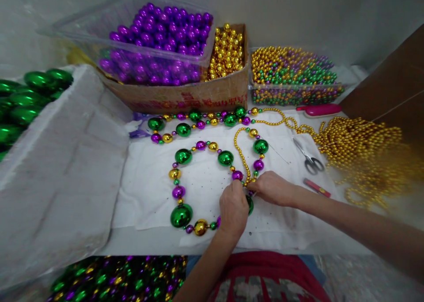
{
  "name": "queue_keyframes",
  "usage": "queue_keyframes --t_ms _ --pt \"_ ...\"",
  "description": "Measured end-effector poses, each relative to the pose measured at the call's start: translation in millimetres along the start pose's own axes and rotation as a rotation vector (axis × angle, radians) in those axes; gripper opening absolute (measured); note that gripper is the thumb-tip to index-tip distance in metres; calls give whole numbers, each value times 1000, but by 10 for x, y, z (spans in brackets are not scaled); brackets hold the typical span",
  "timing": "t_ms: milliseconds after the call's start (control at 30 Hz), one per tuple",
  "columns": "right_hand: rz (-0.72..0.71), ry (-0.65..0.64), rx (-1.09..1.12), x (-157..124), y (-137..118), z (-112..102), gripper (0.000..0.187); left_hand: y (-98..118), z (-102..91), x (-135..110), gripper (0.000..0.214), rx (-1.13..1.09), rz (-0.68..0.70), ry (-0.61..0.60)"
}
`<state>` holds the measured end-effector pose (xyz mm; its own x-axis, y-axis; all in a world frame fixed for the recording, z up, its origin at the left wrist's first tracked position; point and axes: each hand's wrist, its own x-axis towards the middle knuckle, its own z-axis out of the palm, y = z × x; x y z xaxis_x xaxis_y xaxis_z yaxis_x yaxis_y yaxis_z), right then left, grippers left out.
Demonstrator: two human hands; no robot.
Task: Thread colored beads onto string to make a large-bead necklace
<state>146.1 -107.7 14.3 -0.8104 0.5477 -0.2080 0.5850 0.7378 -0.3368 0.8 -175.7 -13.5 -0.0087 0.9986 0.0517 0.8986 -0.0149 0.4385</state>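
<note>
On the white cloth [149,169] lies a looped bead necklace [181,215] of green, purple and gold beads, joined to a thin chain of small gold beads [240,149]. My left hand [234,207] is closed around the necklace near where its strands meet, hiding several beads. Close beside it, my right hand [273,188] pinches the strand at the same junction; the fingertips cover the exact spot. A thin needle-like line [274,149] extends from the beads above my right hand. Behind, a second bead necklace [183,130] lies stretched across the cloth.
Scissors [309,156], a small red tool [317,187] and a pink-handled tool [323,110] lie right, near piled gold bead chains [361,138]. Behind stand a cardboard box [185,96], a purple-bead tub [132,50] and a mixed-bead tub [298,88]. A white bin [79,160] stands left.
</note>
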Motion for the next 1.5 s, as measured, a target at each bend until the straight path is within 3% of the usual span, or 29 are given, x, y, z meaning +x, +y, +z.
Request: queue_keyframes --t_ms 200,500,700,833,1000,1200,1367,1500 --pt "-4 -42 61 64 64 -143 6 -29 10 20 19 28 42 42" --pt "14 -79 137 42 78 -167 5 -70 31 35 19 -8 52 27" --pt "48 -6 208 -107 117 -370 20 -121 -136 140 18 -9 340 -115" --pt "136 83 207 -220 138 -277 28 -66 -202 196 13 1 422 -192" --pt "191 155 297 -386 209 -77 29 46 -45 124 14 -65 378 -149" --pt "254 290 138 -516 226 -50 29 133 10 178 16 -120 401 -164" --pt "238 411 52 -503 107 -176 27 112 -224 234 15 -142 437 -139" --pt "93 476 44 -417 -227 -224 28 -115 -572 -11 16 -117 475 -96"
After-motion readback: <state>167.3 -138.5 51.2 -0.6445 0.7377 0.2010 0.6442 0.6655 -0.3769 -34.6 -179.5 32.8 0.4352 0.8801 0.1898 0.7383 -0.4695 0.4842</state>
